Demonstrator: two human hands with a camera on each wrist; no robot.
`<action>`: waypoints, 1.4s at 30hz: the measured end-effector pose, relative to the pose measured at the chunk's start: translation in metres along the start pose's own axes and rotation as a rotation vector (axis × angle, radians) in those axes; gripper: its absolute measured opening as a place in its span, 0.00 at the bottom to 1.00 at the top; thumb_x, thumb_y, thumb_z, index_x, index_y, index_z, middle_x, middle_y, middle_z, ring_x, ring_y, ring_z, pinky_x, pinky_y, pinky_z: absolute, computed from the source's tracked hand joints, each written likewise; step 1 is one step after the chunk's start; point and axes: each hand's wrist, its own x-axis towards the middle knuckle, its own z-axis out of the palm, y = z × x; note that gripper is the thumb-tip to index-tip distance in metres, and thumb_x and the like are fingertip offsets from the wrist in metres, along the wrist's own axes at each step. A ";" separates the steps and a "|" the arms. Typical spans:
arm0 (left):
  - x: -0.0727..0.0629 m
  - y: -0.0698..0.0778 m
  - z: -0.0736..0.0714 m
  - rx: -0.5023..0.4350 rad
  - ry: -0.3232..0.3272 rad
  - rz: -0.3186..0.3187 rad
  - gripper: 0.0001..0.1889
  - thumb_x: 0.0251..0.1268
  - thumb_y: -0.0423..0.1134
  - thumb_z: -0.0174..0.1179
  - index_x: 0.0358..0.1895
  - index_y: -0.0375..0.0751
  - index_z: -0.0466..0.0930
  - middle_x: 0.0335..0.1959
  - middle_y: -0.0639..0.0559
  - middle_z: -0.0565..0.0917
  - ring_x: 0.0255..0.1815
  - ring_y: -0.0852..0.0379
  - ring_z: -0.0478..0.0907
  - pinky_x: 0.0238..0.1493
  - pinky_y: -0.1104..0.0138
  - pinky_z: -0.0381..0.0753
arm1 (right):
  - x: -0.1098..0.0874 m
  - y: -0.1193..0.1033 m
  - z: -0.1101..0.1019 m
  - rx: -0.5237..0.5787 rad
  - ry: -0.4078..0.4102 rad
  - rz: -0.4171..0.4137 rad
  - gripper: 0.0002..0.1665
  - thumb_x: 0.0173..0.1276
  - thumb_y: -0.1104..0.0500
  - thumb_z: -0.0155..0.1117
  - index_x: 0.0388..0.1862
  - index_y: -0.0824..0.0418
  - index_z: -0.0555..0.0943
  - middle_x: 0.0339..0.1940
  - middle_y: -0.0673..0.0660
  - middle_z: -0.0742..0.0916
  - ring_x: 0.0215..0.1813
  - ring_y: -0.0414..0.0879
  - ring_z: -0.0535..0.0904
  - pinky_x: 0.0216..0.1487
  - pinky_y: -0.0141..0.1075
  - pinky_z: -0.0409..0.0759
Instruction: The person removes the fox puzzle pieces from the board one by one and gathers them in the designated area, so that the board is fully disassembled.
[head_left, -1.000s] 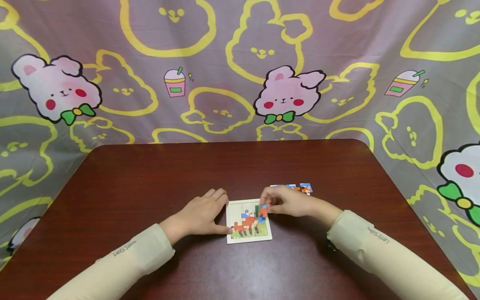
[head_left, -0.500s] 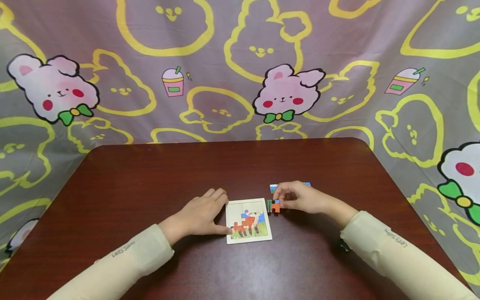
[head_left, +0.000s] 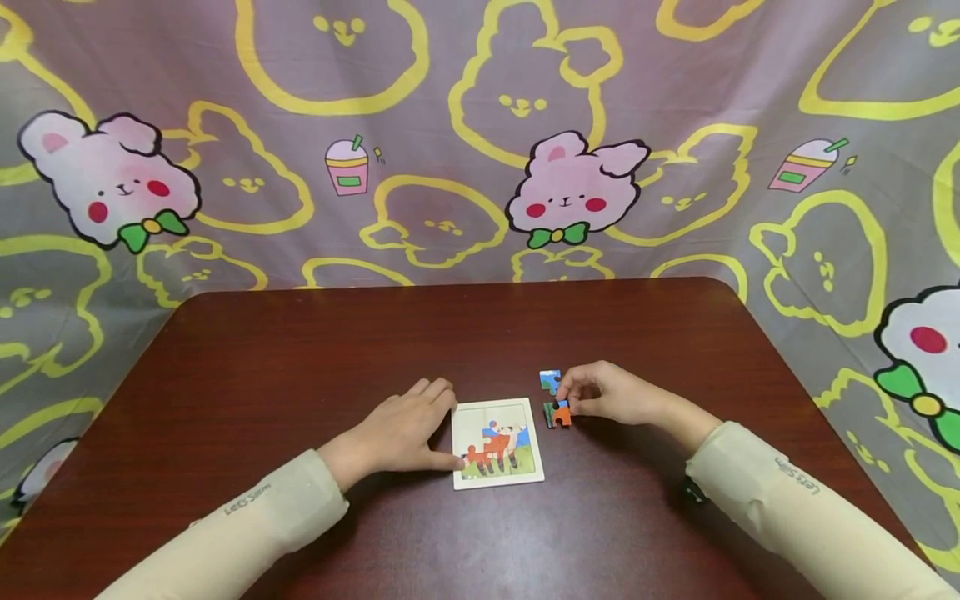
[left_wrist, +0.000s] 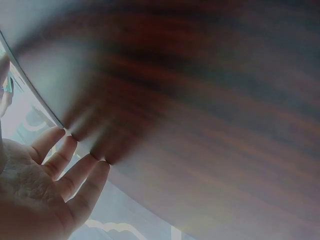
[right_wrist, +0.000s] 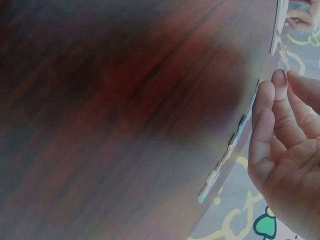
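A square jigsaw puzzle board with a pale frame [head_left: 498, 482] lies on the table, partly filled with a red-and-white animal on grass. Its upper part shows bare cream backing. My left hand [head_left: 405, 425] rests at the board's left edge, fingers extended and thumb at the lower left corner. In the left wrist view, the fingers [left_wrist: 82, 192] are spread, tips at the table. Just right of the board, my right hand [head_left: 618, 396] pinches a puzzle piece [head_left: 558, 414] in orange, blue and green between thumb and fingertips. The right wrist view shows this piece [right_wrist: 283, 54] edge-on.
A loose blue-and-green puzzle piece [head_left: 550, 381] lies behind the held one. More loose pieces [right_wrist: 232, 147] run in a row beside my right hand in the right wrist view; the hand hides them in the head view. A patterned curtain [head_left: 450, 125] hangs behind the brown table [head_left: 337, 333].
My right hand has moved right with the pinched puzzle piece, from over the board's upper right corner to the table beside it. The left hand has stayed in place.
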 end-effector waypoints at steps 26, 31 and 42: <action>-0.001 0.001 0.001 0.008 -0.015 -0.010 0.37 0.49 0.70 0.67 0.51 0.44 0.72 0.54 0.52 0.73 0.50 0.55 0.70 0.35 0.64 0.76 | -0.001 0.002 0.001 -0.116 0.034 0.056 0.07 0.63 0.73 0.64 0.39 0.65 0.82 0.27 0.51 0.84 0.29 0.38 0.76 0.33 0.30 0.76; 0.000 0.000 0.001 0.010 -0.014 -0.006 0.37 0.49 0.70 0.67 0.51 0.44 0.72 0.54 0.52 0.73 0.50 0.55 0.70 0.36 0.63 0.77 | 0.001 -0.001 0.000 -0.151 0.060 0.032 0.06 0.64 0.72 0.64 0.39 0.65 0.82 0.28 0.50 0.85 0.29 0.38 0.76 0.33 0.30 0.76; 0.001 -0.001 0.001 0.006 -0.003 0.002 0.37 0.49 0.70 0.67 0.51 0.45 0.71 0.54 0.52 0.72 0.49 0.55 0.70 0.34 0.64 0.76 | 0.024 -0.025 0.019 -0.170 0.023 -0.004 0.05 0.66 0.68 0.65 0.40 0.62 0.84 0.28 0.50 0.85 0.24 0.35 0.74 0.28 0.29 0.75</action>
